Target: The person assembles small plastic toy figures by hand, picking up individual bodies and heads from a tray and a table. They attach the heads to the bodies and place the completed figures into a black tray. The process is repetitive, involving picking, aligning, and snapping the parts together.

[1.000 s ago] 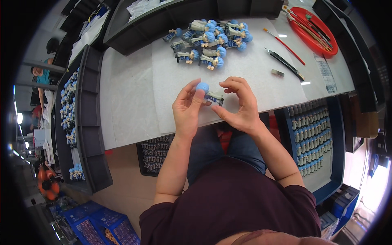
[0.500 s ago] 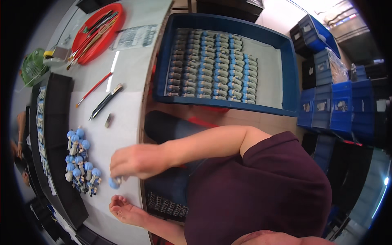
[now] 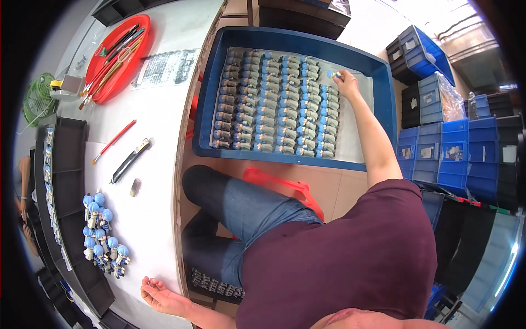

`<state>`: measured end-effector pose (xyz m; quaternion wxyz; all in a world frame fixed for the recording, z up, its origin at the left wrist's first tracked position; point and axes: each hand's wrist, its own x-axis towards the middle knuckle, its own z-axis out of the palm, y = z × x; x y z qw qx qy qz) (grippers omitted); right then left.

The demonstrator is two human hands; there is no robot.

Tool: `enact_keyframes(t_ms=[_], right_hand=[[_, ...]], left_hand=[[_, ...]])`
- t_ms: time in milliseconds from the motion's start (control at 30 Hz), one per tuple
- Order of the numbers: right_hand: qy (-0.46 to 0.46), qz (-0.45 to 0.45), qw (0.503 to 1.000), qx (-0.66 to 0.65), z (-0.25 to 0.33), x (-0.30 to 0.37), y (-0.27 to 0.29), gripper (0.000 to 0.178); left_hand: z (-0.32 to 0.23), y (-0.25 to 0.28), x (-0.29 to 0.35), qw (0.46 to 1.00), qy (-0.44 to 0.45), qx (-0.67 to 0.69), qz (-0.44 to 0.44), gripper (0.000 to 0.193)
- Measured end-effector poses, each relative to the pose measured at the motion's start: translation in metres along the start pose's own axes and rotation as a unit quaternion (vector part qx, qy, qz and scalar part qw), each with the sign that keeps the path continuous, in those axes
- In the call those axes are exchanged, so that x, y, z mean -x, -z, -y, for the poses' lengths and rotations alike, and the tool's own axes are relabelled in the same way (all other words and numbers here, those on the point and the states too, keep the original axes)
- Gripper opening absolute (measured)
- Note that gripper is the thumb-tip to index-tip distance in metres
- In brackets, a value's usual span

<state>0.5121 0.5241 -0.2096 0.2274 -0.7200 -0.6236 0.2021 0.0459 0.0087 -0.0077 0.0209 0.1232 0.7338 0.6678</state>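
Observation:
My right hand (image 3: pixel 346 84) reaches over the blue tray (image 3: pixel 296 159), its fingers closed on a small blue-haired figurine (image 3: pixel 331 73). The figurine is just beside the upper end of the last row; whether it touches the liner I cannot tell. Rows of similar blue-and-grey figurines (image 3: pixel 266 104) lie close together in the tray. My left hand (image 3: pixel 158 295) rests at the white table's edge, palm up, fingers loosely bent and apart, holding nothing. Beyond it on the table stands a cluster of blue-haired figurines (image 3: pixel 101 233).
On the table (image 3: pixel 148 219) lie a red-handled brush (image 3: pixel 115 141), a black pen-like tool (image 3: pixel 130 160) and a small grey block (image 3: pixel 135 187). A red dish (image 3: pixel 143 38) holds brushes. Black bins (image 3: pixel 71 153) line the far side; blue crates (image 3: pixel 455 148) are stacked at right. A red stool (image 3: pixel 285 186) is below the tray.
My right hand has swung from the table to the tray, carrying a figurine. My left hand stays by the table edge. The whole view has shifted slightly.

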Motion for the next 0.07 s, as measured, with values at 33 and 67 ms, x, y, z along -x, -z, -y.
enact_keyframes(t_ms=[33, 67], right_hand=[[-0.005, 0.009, 1.0, 0.025, -0.014, -0.006, -0.007, 0.037], [0.004, 0.002, 0.998, 0.056, -0.031, -0.016, -0.017, 0.037]], left_hand=[[0.001, 0.001, 0.0, 1.0, 0.001, -0.001, -0.005, 0.02], [0.003, 0.003, -0.002, 1.0, 0.001, 0.002, -0.004, 0.02]])
